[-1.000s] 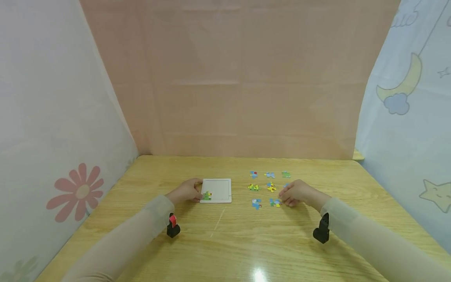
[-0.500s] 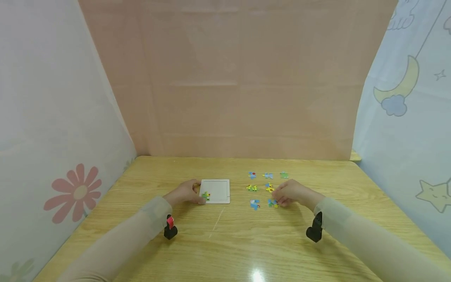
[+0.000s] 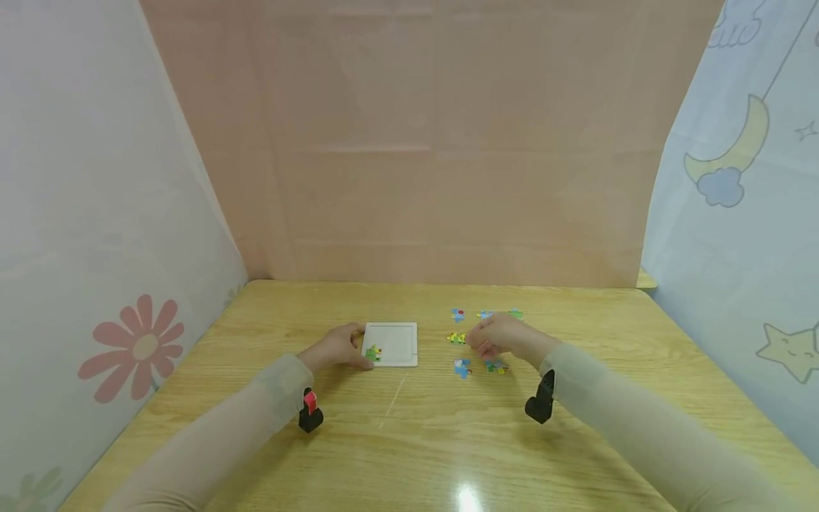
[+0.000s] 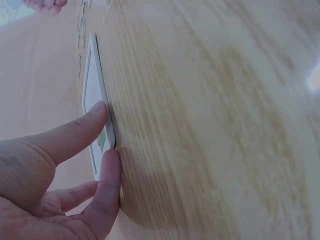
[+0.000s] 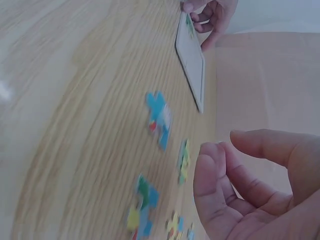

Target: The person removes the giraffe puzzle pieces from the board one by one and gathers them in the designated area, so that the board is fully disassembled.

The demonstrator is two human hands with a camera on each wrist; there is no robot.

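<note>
My left hand (image 3: pixel 338 346) grips the left edge of a white square puzzle tray (image 3: pixel 399 344). In the left wrist view the tray (image 4: pixel 92 80) lies flat, with my fingertips at its near corner. A green puzzle piece (image 3: pixel 373 353) sits in the tray's lower left corner. My right hand (image 3: pixel 505 334) hovers over the loose puzzle pieces, fingers loosely bent, beside a yellow-green puzzle piece (image 3: pixel 456 338). In the right wrist view, a gap shows between thumb and fingers of that hand (image 5: pixel 250 185), and no piece is visible there. The hand hides some pieces in the head view.
Other loose pieces lie right of the tray: a blue-and-white piece (image 3: pixel 462 368), a multicoloured piece (image 3: pixel 495 367), a blue piece with red (image 3: pixel 457 314) and a green piece (image 3: pixel 516 313). The wooden table (image 3: pixel 409 441) ends at a pinkish backdrop (image 3: pixel 409 178).
My right hand has moved left over the pieces, from beside the right column to just right of the yellow-green piece. My left hand has stayed at the tray.
</note>
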